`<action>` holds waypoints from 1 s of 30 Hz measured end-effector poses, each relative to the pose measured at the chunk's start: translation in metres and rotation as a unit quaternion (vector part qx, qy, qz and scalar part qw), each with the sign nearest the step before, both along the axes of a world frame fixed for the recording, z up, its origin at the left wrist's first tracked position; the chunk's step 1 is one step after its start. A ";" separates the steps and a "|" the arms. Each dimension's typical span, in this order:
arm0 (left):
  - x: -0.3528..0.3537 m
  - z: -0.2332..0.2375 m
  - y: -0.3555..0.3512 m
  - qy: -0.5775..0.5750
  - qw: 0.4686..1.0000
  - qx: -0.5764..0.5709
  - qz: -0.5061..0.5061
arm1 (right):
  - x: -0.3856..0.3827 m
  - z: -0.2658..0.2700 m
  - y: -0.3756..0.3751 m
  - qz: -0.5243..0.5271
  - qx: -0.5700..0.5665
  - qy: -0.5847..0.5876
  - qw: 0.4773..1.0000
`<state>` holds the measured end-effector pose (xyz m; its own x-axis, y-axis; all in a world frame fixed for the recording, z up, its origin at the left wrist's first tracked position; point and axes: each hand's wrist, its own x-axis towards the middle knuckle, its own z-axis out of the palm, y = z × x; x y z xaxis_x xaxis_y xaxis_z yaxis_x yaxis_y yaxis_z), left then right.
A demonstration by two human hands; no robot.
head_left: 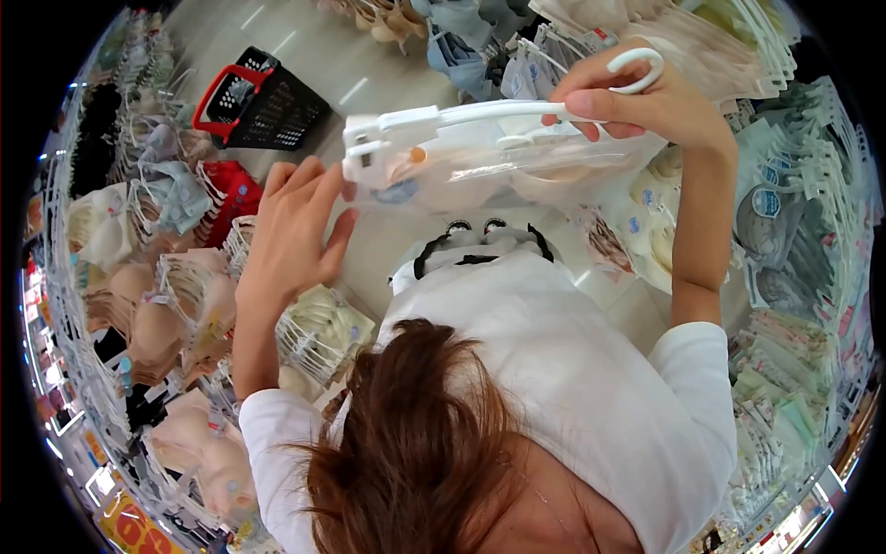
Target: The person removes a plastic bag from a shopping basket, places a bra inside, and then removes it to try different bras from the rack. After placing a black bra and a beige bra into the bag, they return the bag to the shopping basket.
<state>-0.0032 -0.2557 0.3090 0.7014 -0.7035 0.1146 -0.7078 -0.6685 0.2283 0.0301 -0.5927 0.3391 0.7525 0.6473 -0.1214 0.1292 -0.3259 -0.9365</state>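
Observation:
My right hand (637, 103) is closed on a white plastic hanger (498, 113), next to its curved hook. From the hanger hangs a clear plastic bag (461, 175) with pale, padded garments inside, apparently bras; an orange dot and a blue patch show through the film. The hanger's blocky white clip end points left. Beside that end, my left hand (300, 222) has its fingers spread and the thumb apart. One of its fingertips meets the bag's left edge; whether it presses on it is hard to tell.
A black shopping basket (286, 102) with a red handle stands on the tiled floor (369, 46). Racks of hanging bras (152, 314) line the left side. On the right hang grey-blue garments (780, 222) and packaged pale ones (784, 406).

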 end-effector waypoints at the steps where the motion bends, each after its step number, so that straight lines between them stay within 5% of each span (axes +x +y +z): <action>1: 0.000 0.001 -0.003 -0.024 0.999 -0.028 0.004 | -0.004 -0.003 -0.002 -0.018 -0.009 -0.003 1.000; 5: 0.009 0.000 -0.004 -0.169 0.974 -0.121 -0.088 | -0.008 -0.024 0.005 0.001 -0.056 0.001 0.998; 18: 0.011 0.008 -0.005 -0.108 0.940 -0.302 -0.116 | -0.011 -0.022 0.009 -0.016 -0.025 0.075 0.997; 25: 0.010 0.014 -0.017 -0.129 0.937 -0.280 -0.161 | -0.021 -0.053 0.046 0.068 -0.028 -0.125 0.989; 30: 0.006 0.034 -0.018 -0.135 0.962 -0.181 -0.151 | -0.033 -0.031 0.035 0.141 -0.029 -0.066 0.987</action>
<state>0.0032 -0.2733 0.3429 0.3813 -0.7506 0.5397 -0.9236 -0.3343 0.1877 -0.0027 -0.5578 0.3085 0.5545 0.8286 -0.0769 0.3420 -0.3112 -0.8866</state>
